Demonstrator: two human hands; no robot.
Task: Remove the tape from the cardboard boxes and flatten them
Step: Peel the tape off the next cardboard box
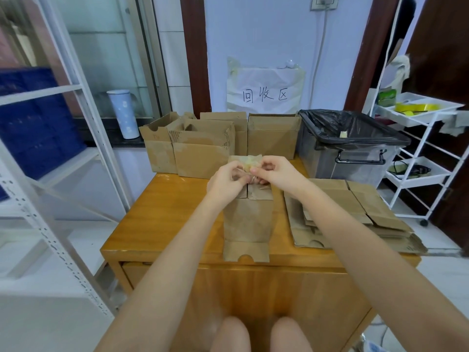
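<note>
Item in hand: one cardboard box [247, 219] at centre frame, lying on the wooden surface [162, 212], its near flap open toward the lower edge. We work at its far end. Our left hand [224, 180] and right hand [275, 171] meet there, fingers curled, each grip pinching a crumpled wad of clear, yellowish tape [251, 162] that sits just above the box end. Whether any of it still sticks to the cardboard, we cannot tell.

Done, by our reading: a stack of flattened boxes [355, 212] at right of centre.

Left: the box in hand, not yet flattened, and a group of standing boxes [218, 141] along the far edge of the surface, upper centre. We judge the task around midway.

Disposal: a bin lined with a black bag [350, 138], upper right, holding one pale scrap.
</note>
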